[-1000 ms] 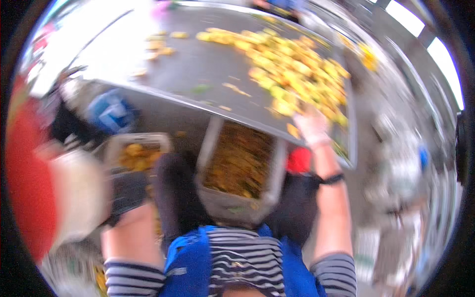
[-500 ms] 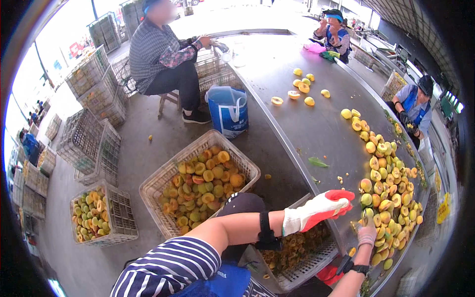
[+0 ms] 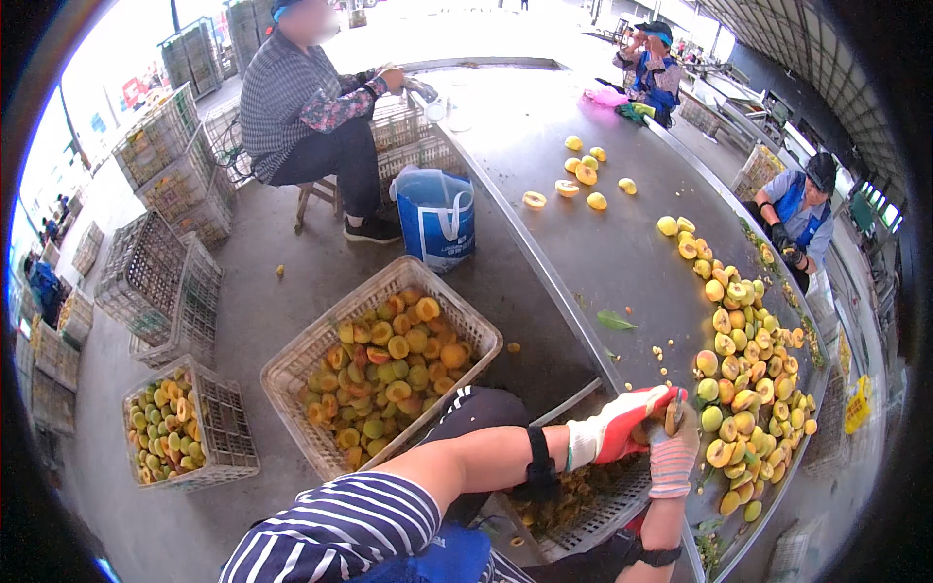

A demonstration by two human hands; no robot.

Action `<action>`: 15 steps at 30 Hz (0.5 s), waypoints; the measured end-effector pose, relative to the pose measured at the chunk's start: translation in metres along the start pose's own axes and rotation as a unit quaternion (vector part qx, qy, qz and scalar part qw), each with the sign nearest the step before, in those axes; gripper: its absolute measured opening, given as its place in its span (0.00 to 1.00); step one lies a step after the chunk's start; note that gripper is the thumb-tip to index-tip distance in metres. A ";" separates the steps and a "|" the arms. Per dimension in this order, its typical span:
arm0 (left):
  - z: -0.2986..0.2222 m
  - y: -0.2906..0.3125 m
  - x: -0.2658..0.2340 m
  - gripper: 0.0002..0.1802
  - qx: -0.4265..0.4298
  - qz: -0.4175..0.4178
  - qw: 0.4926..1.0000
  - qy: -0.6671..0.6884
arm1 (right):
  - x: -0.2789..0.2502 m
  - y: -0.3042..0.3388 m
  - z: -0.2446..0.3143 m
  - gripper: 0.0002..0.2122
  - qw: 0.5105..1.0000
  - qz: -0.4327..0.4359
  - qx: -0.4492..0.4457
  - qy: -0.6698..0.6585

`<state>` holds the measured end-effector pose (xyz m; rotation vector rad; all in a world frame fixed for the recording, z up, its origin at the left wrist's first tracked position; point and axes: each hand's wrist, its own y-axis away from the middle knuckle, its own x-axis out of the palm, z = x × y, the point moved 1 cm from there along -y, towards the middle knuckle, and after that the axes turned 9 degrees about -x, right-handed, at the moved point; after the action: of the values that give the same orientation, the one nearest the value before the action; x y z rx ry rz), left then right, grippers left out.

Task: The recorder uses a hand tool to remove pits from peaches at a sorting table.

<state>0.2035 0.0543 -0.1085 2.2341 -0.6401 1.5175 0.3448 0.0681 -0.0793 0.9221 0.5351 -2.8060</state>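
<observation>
My left hand (image 3: 630,425), in a white glove with a red coated palm, is closed with its fingers curled at the edge of the metal table (image 3: 573,253). Against it, my right hand (image 3: 674,455) in a striped knit glove is also closed. A small brownish piece (image 3: 673,414) shows at the right hand's fingers; its kind is unclear. Whatever lies between the two hands is hidden. To their right spreads a heap of peaches (image 3: 753,389), some whole and some halved. Below the hands, a crate (image 3: 593,525) holds brownish fruit pieces, partly covered by my arms.
A large crate of peaches (image 3: 489,342) stands left of the table, and a smaller filled crate (image 3: 231,432) beyond it. Stacked crates (image 3: 146,257) line the left. A blue bag (image 3: 437,233) stands by a seated person (image 3: 311,107). Two other people are across the table.
My right hand has moved left from the heap to meet my left hand. The left hand has lowered slightly and its fingers have curled. The view has shifted slightly.
</observation>
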 end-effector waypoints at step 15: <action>-0.024 -0.016 0.012 0.31 0.078 -0.064 0.990 -0.102 | 0.007 0.048 0.004 0.17 0.990 -0.076 -0.079 0.090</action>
<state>0.1982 0.0787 -0.0898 2.5198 -0.4373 1.3302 0.3485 0.0216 -0.0944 1.1518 0.8733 -2.7750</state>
